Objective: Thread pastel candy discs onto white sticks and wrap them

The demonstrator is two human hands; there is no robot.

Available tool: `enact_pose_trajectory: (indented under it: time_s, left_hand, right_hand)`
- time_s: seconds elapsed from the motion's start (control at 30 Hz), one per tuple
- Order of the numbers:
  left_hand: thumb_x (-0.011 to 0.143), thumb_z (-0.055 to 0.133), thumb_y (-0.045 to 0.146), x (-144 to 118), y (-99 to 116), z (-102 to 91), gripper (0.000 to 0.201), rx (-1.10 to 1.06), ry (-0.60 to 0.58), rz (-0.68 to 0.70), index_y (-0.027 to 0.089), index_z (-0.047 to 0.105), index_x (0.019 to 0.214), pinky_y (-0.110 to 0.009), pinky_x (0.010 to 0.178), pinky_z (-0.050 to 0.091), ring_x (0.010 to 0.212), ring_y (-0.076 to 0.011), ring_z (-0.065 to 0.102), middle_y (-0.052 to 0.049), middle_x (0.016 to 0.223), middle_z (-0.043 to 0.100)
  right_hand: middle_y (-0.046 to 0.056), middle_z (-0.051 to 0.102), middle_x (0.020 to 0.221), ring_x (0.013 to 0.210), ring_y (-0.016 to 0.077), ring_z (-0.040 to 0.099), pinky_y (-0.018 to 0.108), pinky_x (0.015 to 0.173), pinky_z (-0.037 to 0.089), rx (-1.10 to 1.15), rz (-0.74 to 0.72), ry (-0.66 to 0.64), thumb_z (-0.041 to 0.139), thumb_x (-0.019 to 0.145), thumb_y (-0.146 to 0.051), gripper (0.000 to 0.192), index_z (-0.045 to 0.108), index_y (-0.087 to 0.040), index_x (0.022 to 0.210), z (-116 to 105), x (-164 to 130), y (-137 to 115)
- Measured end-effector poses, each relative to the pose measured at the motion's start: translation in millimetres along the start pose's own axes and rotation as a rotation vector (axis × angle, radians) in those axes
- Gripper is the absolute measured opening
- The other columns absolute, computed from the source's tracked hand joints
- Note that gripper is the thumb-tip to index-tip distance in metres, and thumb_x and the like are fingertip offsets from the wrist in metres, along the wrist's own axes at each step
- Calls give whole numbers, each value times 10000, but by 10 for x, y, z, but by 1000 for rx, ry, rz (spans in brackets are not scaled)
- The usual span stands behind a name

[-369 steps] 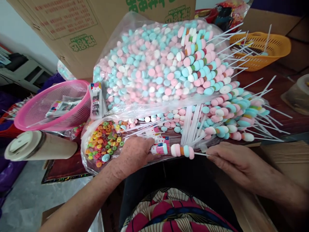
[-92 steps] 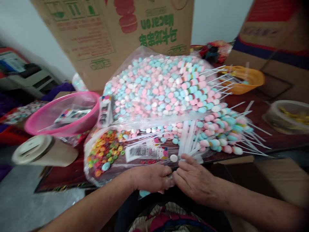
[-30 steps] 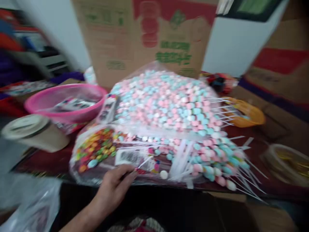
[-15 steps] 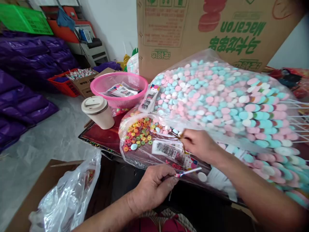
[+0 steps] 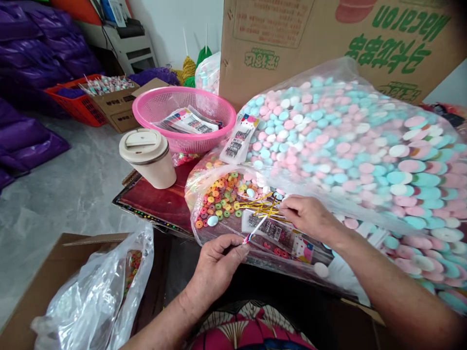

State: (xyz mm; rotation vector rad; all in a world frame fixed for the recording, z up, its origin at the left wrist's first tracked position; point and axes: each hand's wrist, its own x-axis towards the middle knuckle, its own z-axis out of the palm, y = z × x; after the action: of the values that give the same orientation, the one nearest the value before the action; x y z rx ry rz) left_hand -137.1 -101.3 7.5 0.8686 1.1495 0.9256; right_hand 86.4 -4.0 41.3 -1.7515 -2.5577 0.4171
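My left hand [image 5: 221,267] is closed in a pinch around a thin white stick [image 5: 260,226] with a small pink-and-blue wrapper gathered at its lower end. The stick points up and to the right. Farther right, my right hand [image 5: 310,218] has its fingertips pinched together at the edge of a bunch of gold twist ties [image 5: 264,208]. Beneath the ties lie printed clear packets [image 5: 270,228]. Beside them, small ring candies [image 5: 222,197] in orange, yellow, green and red rest on clear plastic.
A large clear bag of pink, blue and white candies [image 5: 310,126] fills the right side, before a cardboard box [image 5: 262,53]. A pink basket [image 5: 146,114] and a lidded cup [image 5: 156,167] stand at left. Below sits an open carton [image 5: 47,277] with a plastic bag [image 5: 95,291].
The view has shifted closer to the table. My left hand has moved left and up with the stick, which now tilts more steeply. More of the gold ties shows beside my right hand.
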Motion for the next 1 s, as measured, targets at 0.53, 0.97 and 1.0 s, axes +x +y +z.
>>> enact_pose_trajectory:
  time_s: [0.53, 0.97, 1.0]
  left_hand:
    - [586, 750, 388, 138, 203, 290, 299, -104, 47, -105, 127, 638, 681, -165, 407, 280, 433, -50, 412, 7, 523, 569]
    - [516, 797, 250, 314, 305, 716, 286, -359, -174, -286, 114, 622, 697, -150, 309, 350, 355, -54, 467, 12, 519, 594]
    - [509, 800, 240, 329, 300, 732, 290, -375, -163, -287, 112, 625, 701, -150, 313, 358, 362, -54, 473, 7, 534, 604]
  right_hand:
    - [46, 617, 865, 721, 133, 557, 237, 584, 357, 16, 77, 74, 438, 859, -250, 271, 598, -178, 652, -4, -132, 106]
    - [64, 670, 801, 729, 174, 613, 290, 672, 486, 674, 99, 357, 394, 837, -224, 312, 580, -183, 1085, 217, -777, -397]
    - [55, 668, 770, 694, 168, 609, 282, 650, 487, 700, 126, 359, 402, 837, -229, 292, 593, -186, 1054, 221, -803, -391]
